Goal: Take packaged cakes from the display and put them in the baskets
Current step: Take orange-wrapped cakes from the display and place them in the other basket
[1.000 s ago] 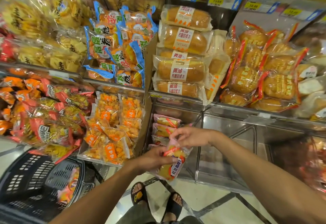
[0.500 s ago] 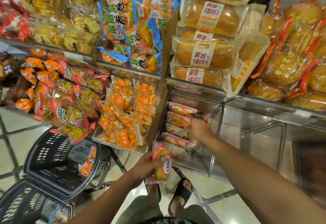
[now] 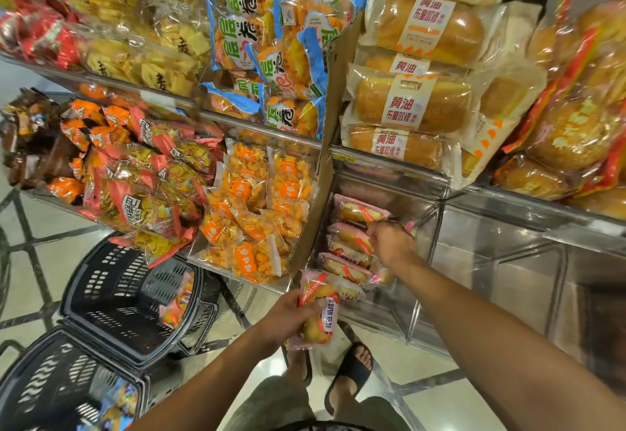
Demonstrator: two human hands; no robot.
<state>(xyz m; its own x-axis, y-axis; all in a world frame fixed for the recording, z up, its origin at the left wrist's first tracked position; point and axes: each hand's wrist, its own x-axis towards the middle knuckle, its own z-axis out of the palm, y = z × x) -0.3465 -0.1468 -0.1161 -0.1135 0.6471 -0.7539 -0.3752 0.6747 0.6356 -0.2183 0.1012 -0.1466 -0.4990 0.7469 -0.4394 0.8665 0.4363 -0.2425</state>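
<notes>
Supermarket shelving, low steel bin (image 3: pixel 423 200): inside it, the right hand (image 3: pixel 392 245) curls its fingers onto a pink cake pack (image 3: pixel 350 237) in the stack. Just in front of the bin, the left hand (image 3: pixel 288 317) grips another packaged cake (image 3: pixel 318 312). Left of the bin, two black baskets (image 3: pixel 111 281) sit on the floor.

My left hand (image 3: pixel 288 315) and right hand (image 3: pixel 391 244) run back into bare forearms, uncovered as far as I can see. Below the front edge of the steel shelf (image 3: pixel 491 261) I wear black open-toed sandals (image 3: pixel 349 376), each with one broad strap. Farther below that shelf are creased grey-olive shorts (image 3: pixel 271 403) and a dark, light-speckled hem (image 3: pixel 321 427).
</notes>
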